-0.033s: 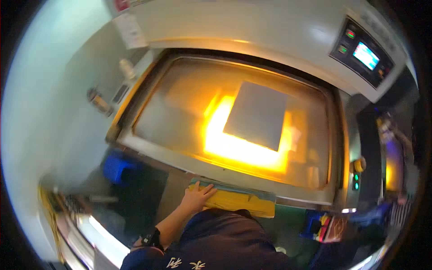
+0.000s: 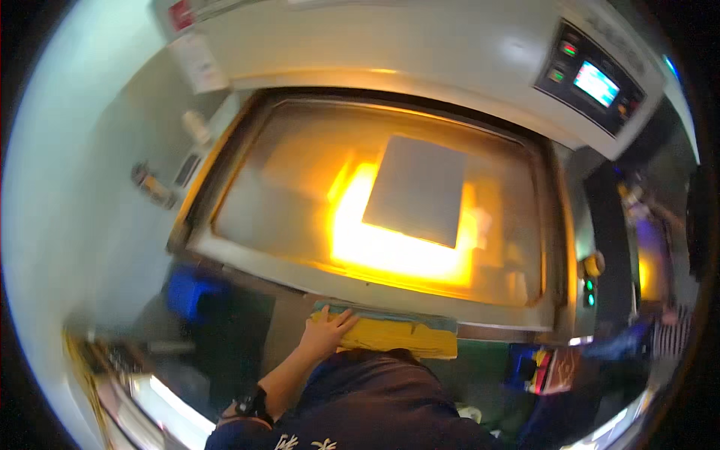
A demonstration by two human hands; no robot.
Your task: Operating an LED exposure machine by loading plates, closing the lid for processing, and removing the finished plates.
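Observation:
My left hand [image 2: 327, 334] lies with fingers spread on the left end of a worn yellow and blue-green padded strip [image 2: 401, 335], at the near edge of a large machine. Its fingers hold nothing. My right hand is out of sight. Beyond the strip, a flat grey rectangular sheet [image 2: 416, 189] rests on the machine's framed bed [image 2: 277, 199], apart from my hand. Bright yellow light glows around the sheet's left and near sides.
A panel with a lit screen [image 2: 597, 82] is mounted on the machine at upper right. A yellow knob [image 2: 594, 264] sits above green lights at the bed's right. Blue bins [image 2: 187, 292] stand at lower left. A person's arm [image 2: 664, 214] shows blurred at far right.
The view has shifted slightly, so the machine and sheet appear a little further left. My left hand stays on the padded strip.

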